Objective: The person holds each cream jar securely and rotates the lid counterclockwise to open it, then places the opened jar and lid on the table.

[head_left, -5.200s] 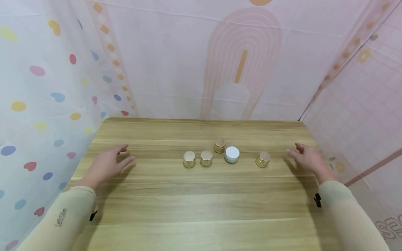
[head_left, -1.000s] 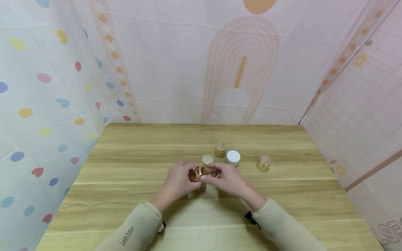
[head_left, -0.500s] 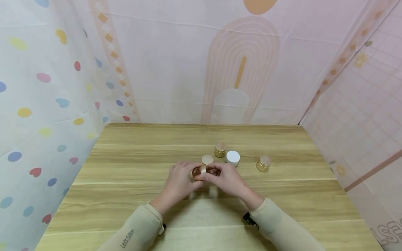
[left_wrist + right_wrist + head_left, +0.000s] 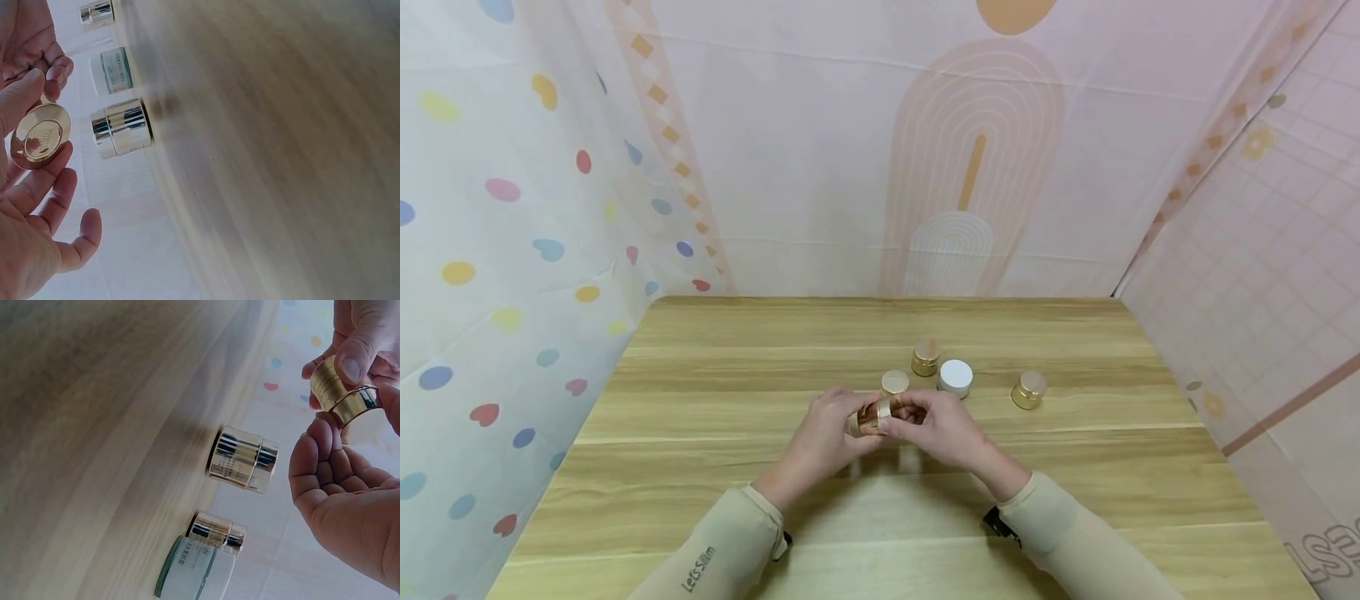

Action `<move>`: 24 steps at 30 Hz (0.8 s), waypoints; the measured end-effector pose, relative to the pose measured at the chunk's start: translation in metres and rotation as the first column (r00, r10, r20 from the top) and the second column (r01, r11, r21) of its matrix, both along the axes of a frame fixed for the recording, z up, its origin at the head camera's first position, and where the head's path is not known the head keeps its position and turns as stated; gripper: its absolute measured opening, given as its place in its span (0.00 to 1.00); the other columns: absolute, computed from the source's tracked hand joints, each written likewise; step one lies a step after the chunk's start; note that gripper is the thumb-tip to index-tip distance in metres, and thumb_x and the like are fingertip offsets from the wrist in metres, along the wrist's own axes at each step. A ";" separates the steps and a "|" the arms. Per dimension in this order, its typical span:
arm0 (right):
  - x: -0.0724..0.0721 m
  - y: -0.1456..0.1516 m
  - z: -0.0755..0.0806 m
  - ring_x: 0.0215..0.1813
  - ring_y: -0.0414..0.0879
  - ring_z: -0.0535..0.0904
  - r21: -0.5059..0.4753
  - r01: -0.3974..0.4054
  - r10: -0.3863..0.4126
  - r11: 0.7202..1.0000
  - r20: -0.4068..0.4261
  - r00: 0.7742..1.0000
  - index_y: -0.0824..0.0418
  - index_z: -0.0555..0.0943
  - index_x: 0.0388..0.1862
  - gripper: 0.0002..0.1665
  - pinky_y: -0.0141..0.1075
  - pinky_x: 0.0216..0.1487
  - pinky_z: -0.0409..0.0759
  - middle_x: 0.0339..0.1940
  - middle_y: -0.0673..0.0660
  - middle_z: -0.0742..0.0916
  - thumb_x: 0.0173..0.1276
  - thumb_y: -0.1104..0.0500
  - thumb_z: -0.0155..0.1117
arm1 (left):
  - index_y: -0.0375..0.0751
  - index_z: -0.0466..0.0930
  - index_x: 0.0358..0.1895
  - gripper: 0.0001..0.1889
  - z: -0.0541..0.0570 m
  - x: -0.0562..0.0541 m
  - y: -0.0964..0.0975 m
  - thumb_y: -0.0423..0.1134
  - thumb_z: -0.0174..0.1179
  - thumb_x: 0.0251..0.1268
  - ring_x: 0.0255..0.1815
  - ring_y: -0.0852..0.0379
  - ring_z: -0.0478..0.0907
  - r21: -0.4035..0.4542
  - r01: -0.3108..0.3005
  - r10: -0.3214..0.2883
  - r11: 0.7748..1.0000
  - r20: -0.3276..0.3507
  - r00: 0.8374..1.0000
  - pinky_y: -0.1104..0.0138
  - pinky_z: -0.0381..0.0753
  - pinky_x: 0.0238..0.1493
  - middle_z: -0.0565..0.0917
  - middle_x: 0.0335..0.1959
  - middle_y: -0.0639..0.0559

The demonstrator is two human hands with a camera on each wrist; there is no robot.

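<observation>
Both hands hold one small gold cosmetic jar [image 4: 872,417] above the table, lying on its side. My left hand [image 4: 823,433] grips one end of it; in the left wrist view the flat round base [image 4: 42,134] with embossed marks faces out between thumb and fingers. My right hand [image 4: 951,429] pinches the other end, the lid [image 4: 357,403], with thumb and curled fingers. A second gold jar [image 4: 895,382] stands upright just behind the hands, its lower part hidden by them. In the right wrist view a gold jar [image 4: 242,459] stands below the hands.
Behind the hands stand another gold jar [image 4: 926,357] and a wider white-lidded jar [image 4: 955,377] with a greenish base. One more gold jar [image 4: 1028,390] sits apart on the right. Printed cloth [image 4: 812,167] hangs beyond the wooden table [image 4: 737,350].
From the table's sides both hands have come together at the centre and lifted the leftmost gold jar. Over the last second it has turned slightly between them; the other jars stand unmoved.
</observation>
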State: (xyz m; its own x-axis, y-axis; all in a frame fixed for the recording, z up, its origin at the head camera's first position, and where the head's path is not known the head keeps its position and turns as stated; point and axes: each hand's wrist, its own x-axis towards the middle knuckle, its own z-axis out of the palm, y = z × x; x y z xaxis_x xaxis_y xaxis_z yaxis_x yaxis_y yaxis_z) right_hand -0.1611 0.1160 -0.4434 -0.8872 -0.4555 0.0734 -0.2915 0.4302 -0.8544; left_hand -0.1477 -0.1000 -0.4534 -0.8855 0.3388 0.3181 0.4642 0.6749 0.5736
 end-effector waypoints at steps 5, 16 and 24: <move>0.000 0.001 0.000 0.34 0.35 0.80 0.010 -0.009 0.010 1.000 -0.073 0.997 0.59 0.90 0.52 0.17 0.28 0.35 0.80 0.37 0.50 0.91 0.70 0.51 0.77 | 0.42 0.90 0.57 0.25 0.000 -0.002 0.000 0.37 0.82 0.53 0.54 0.47 0.84 0.030 0.022 -0.022 0.999 0.011 1.000 0.49 0.86 0.56 0.93 0.50 0.48; -0.002 0.001 0.004 0.37 0.36 0.82 0.132 -0.003 0.013 0.991 -0.076 0.997 0.62 0.85 0.62 0.29 0.30 0.40 0.82 0.39 0.49 0.91 0.71 0.45 0.75 | 0.42 0.90 0.56 0.26 -0.008 -0.003 -0.002 0.39 0.83 0.51 0.50 0.49 0.86 0.062 -0.032 0.031 0.998 0.010 0.999 0.52 0.87 0.54 0.93 0.48 0.48; 0.002 -0.003 0.006 0.39 0.40 0.83 0.047 0.067 -0.068 0.997 0.007 0.998 0.60 0.88 0.59 0.24 0.31 0.40 0.83 0.40 0.51 0.92 0.74 0.46 0.72 | 0.49 0.91 0.53 0.24 -0.004 -0.002 -0.003 0.44 0.84 0.49 0.50 0.47 0.86 0.008 -0.125 0.125 0.992 -0.027 0.992 0.44 0.80 0.58 0.94 0.46 0.51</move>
State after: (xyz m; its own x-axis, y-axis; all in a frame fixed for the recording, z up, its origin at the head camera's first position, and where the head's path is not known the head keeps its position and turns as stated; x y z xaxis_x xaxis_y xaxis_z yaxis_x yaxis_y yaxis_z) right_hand -0.1587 0.1134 -0.4378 -0.9165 -0.3974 0.0456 -0.2531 0.4879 -0.8354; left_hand -0.1496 -0.1032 -0.4574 -0.9119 0.2235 0.3442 0.3916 0.7250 0.5666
